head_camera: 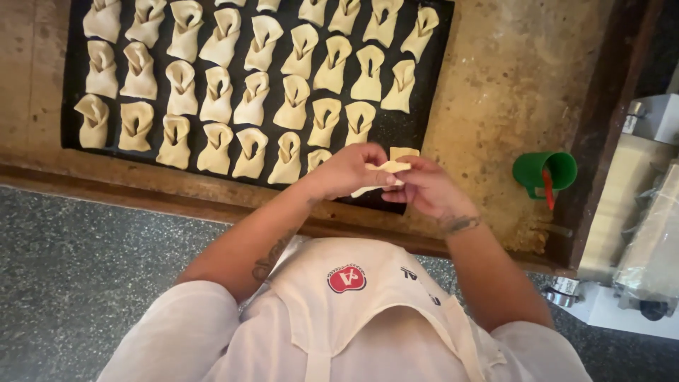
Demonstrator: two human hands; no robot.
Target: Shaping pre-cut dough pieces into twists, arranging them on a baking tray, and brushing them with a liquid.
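Both my hands meet over the near right corner of a black baking tray (pixel 400 131). My left hand (pixel 346 171) and my right hand (pixel 428 189) together pinch a small pale piece of dough (pixel 388 168) between their fingertips. Several folded dough pieces (pixel 216 95) lie in rows across the tray, each with its corners pinched together. One flat dough piece (pixel 404 152) shows just behind my fingers.
The tray rests on a worn brown worktop (pixel 509 78) with a raised wooden edge. A green cup (pixel 541 172) holding a red tool stands to the right. A white machine (pixel 636 226) with plastic-wrapped parts stands at the far right. Grey speckled floor (pixel 85 269) lies below.
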